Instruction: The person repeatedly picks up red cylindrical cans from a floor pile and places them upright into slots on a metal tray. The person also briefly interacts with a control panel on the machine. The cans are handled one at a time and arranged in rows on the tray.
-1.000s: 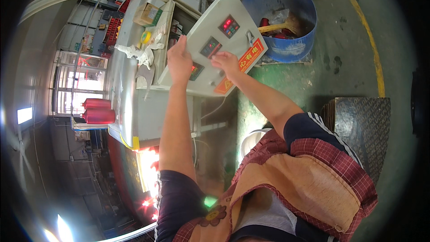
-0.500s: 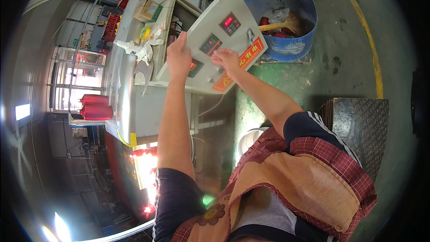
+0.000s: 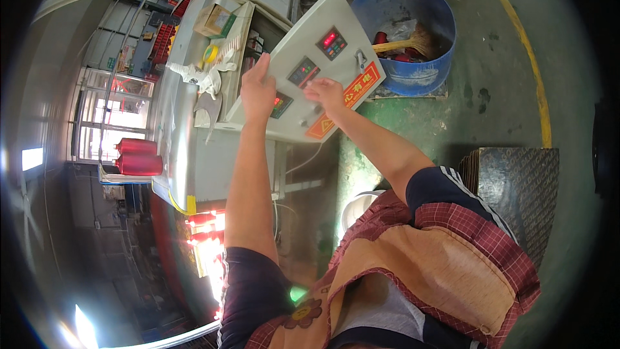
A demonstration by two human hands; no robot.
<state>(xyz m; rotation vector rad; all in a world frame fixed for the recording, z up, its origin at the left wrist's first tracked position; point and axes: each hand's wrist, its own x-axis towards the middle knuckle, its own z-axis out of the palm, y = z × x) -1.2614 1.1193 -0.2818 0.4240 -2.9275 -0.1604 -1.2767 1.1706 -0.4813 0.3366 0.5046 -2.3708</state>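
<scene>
A pale grey control cabinet door (image 3: 294,42) stands swung open and tilted in front of me. My left hand (image 3: 258,95) is closed on its left edge, beside the lower digital controller (image 3: 280,105). The fingers of my right hand (image 3: 328,95) are bunched together at the lower edge of the middle digital controller (image 3: 303,72), with nothing visible in them; whether they press a button I cannot tell. An upper digital controller (image 3: 331,42) shows lit red digits. Near it sit a door handle (image 3: 360,58) and a red-orange warning label (image 3: 361,85).
Behind the door, a metal cabinet top holds a cardboard box (image 3: 213,21), yellow tape (image 3: 210,53) and white gloves (image 3: 197,77). Red bottle-like containers (image 3: 139,157) stand left. A blue drum (image 3: 420,74) with a broom (image 3: 413,42) is at right, stacked boards (image 3: 516,187) nearer. Bright red-lit heaters (image 3: 210,232) glow below.
The view has shifted slightly, so the door and drum sit a little lower in the picture. Both hands keep nearly the same places at the door.
</scene>
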